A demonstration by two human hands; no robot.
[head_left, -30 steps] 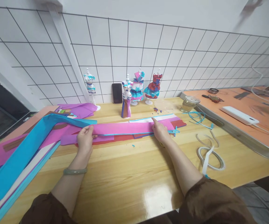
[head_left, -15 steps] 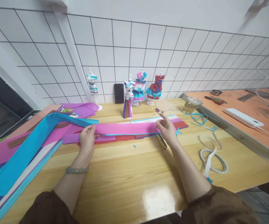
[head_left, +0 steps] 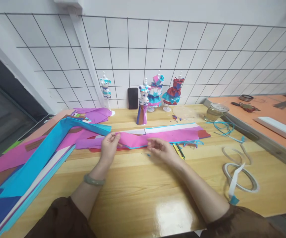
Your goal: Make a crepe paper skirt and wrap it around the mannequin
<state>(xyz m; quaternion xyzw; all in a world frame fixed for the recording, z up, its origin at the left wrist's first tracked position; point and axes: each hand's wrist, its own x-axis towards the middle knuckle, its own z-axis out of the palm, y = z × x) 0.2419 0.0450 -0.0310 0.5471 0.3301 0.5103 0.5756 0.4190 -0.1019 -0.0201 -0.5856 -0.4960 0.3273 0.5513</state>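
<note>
My left hand [head_left: 111, 144] pinches the left end of a long pink strip [head_left: 155, 137], thin like crepe paper or cloth, with a blue lower edge. The strip bends near that hand and runs right across the pile. Along its lower edge is my right hand [head_left: 161, 148], fingers loosely curved and apart, the tips at or touching the edge. Red, white and purple strips lie underneath. A yellow-and-black cutter [head_left: 179, 151] lies beyond my right hand, partly under the strips. A small dress form [head_left: 143, 102] with a striped skirt stands just behind.
Several coloured strips, a blue strip [head_left: 40, 158] among them, spread over the left side. More dress forms, such as one in red [head_left: 175, 91], and a phone [head_left: 133, 98] stand by the wall. At right are a lidded glass cup [head_left: 214, 113] and a tape roll [head_left: 253, 185].
My right hand has moved left along the pink strip, from its right part to near the middle. The strip, earlier held flat and taut, now bends near my left hand. The view has shifted slightly.
</note>
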